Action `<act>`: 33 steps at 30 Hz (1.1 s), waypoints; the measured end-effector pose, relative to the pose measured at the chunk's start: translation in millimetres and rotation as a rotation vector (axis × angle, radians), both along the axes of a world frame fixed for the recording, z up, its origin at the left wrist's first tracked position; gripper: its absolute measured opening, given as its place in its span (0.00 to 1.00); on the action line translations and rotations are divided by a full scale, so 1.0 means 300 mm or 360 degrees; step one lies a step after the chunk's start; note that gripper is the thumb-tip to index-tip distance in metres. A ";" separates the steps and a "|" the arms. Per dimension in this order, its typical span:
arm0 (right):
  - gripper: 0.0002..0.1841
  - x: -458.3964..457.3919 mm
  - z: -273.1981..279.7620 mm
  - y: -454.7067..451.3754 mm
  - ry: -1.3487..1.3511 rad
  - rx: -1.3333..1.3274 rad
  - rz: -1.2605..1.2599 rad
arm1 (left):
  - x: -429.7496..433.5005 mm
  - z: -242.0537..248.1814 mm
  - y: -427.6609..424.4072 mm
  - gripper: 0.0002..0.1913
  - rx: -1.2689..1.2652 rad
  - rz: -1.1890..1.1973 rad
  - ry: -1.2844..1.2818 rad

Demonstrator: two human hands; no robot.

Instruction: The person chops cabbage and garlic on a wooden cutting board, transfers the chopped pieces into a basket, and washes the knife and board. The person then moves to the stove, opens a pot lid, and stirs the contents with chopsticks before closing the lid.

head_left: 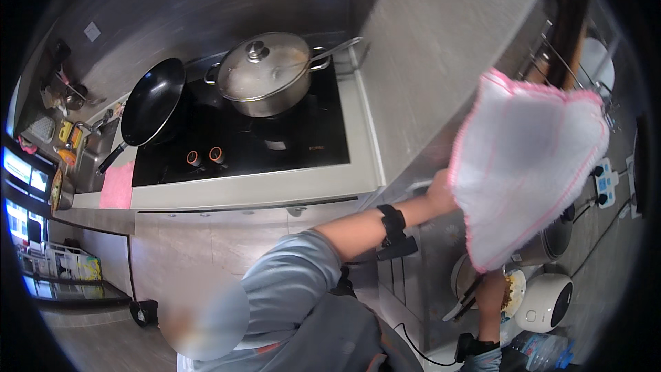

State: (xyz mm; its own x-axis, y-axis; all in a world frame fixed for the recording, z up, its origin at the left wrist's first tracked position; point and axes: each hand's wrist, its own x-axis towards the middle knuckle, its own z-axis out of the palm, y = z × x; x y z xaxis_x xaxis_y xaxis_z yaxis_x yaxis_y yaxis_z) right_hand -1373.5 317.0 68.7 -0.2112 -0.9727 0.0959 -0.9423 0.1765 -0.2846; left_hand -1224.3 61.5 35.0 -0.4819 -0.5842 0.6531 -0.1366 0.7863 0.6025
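Observation:
A white cloth with pink stitched edging (pixel 526 165) hangs spread out at the right, large in view. My left hand (pixel 443 194) grips its left edge, the fingers mostly hidden behind it. My right hand (pixel 490 292) is at the cloth's bottom corner, blurred, and I cannot tell whether it pinches the corner. Beside that hand is a black-handled utensil with a pale end (pixel 455 312), possibly a knife; whether it is held is unclear. A plate with yellowish-brown food (pixel 519 289) sits just right of the hand, partly covered by it. A round dish (pixel 458 279) shows at its left.
A lidded steel pot (pixel 279 98) and a black frying pan (pixel 155 98) stand on the black cooktop (pixel 242 152). A pink cloth (pixel 116 186) drapes over the counter edge near the sink (pixel 93 157). A white appliance (pixel 542 302), plastic bottle (pixel 542 349) and power strip (pixel 605 183) are at right.

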 end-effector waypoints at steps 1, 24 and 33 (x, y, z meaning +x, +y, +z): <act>0.22 0.004 0.015 0.005 0.0071 0.0246 -0.0160 | -0.001 0.003 0.001 0.29 -0.0032 0.0005 -0.0012; 0.16 0.377 0.076 -0.338 -0.0263 -0.0180 -0.0222 | 0.736 0.136 -0.109 0.31 0.0265 -0.0378 -0.0513; 0.10 0.392 0.035 -0.363 -0.0297 -0.0265 -0.0284 | 1.619 -0.025 -0.251 0.25 0.0221 0.1338 -0.0962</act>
State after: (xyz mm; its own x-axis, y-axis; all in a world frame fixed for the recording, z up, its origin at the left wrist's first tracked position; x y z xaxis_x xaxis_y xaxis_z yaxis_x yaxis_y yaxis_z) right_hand -1255.8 208.2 79.1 -0.4062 -0.8928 0.1945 -0.8293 0.2708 -0.4888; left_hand -738.5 -13.7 27.6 -0.1092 -0.9341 0.3398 -0.9166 0.2269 0.3293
